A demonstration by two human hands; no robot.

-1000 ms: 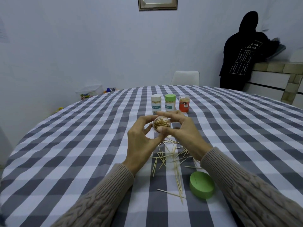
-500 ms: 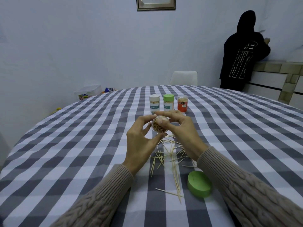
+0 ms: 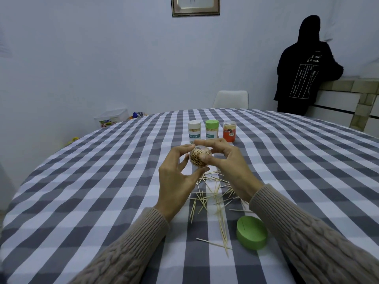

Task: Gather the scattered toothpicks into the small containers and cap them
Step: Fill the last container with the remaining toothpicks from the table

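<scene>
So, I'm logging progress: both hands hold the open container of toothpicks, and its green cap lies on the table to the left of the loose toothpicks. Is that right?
Not quite. In the head view the green cap lies to the right of the loose toothpicks, near the right sleeve. The rest stands: the left hand and the right hand hold the open container.

Pale wall (image 3: 102, 58) with framed picture (image 3: 195, 6); white chair (image 3: 230, 99) behind checked table (image 3: 82, 191).

Checked tablecloth (image 3: 102, 191), white chair (image 3: 230, 99), framed picture (image 3: 195, 6), hooded person (image 3: 301, 68)
</scene>
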